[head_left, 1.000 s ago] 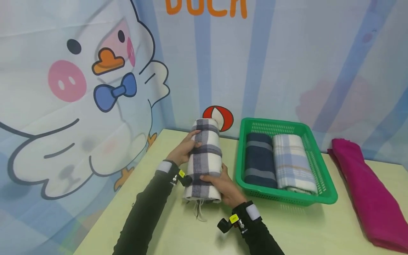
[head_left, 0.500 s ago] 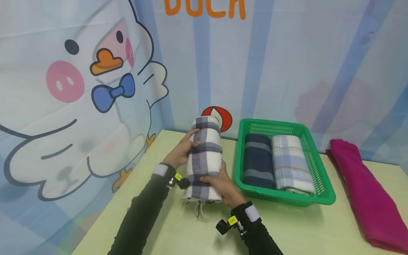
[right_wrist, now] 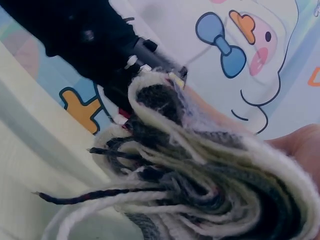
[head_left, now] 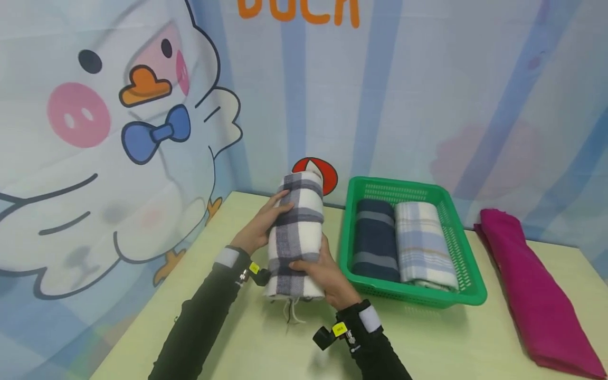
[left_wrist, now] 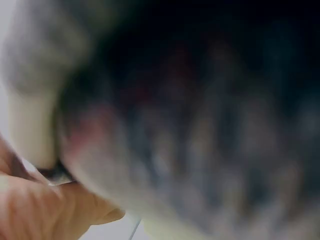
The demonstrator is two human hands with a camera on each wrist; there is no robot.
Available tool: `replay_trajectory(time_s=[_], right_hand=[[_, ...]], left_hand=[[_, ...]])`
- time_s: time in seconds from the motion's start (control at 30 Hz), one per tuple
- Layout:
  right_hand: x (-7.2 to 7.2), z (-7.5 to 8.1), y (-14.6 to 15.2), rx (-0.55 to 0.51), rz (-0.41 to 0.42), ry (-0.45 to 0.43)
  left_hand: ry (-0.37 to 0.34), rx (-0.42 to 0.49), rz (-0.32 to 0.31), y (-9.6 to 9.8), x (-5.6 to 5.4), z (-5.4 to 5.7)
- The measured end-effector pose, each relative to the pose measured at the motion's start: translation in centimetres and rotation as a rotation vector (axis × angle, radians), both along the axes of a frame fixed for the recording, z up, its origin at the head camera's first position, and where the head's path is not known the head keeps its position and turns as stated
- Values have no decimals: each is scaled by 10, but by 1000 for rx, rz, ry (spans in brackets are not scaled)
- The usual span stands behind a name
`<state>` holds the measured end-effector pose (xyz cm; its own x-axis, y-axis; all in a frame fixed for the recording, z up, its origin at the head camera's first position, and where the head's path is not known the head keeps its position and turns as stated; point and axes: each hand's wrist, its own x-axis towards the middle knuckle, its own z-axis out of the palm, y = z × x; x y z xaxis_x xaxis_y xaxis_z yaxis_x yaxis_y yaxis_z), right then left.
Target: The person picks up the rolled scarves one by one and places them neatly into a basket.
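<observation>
In the head view a rolled plaid scarf (head_left: 300,237), white with grey-purple checks, stands slanted above the table, fringe hanging from its near end. My left hand (head_left: 258,226) grips its left side near the upper part. Lower on the right, my right hand (head_left: 328,274) holds it, thumb across the front and the other fingers mostly hidden. The right wrist view shows the roll's layered end (right_wrist: 215,185) with loose fringe strands, and part of the right hand (right_wrist: 302,150) beside it. Close, blurred fabric (left_wrist: 190,150) fills most of the left wrist view.
To the right is a green plastic basket (head_left: 467,295) containing a navy striped roll (head_left: 375,240) and a white-blue plaid roll (head_left: 425,243). Beyond it, a folded magenta cloth (head_left: 537,295) lies along the table (head_left: 266,348). A duck-printed backdrop (head_left: 418,95) borders the table behind and left.
The head view has turned slightly right, so the surroundings shift left in it. Both hands keep hold of the scarf, whose far end has risen and shifted slightly right against the backdrop.
</observation>
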<state>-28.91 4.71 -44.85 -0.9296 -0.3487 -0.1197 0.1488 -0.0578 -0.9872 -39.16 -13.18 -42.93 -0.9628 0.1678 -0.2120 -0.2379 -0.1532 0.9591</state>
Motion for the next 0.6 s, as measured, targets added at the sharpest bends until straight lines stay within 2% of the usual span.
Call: replay_trajectory(time_s=[0.17, 0.3, 0.6], right_hand=[[2, 7, 7, 1, 21, 7], [3, 13, 12, 5, 20, 24], [7, 21, 18, -13, 57, 41]], left_hand=[[1, 38, -8, 1, 1, 3], [13, 82, -42, 1, 1, 6], [122, 208, -96, -3, 4, 8]])
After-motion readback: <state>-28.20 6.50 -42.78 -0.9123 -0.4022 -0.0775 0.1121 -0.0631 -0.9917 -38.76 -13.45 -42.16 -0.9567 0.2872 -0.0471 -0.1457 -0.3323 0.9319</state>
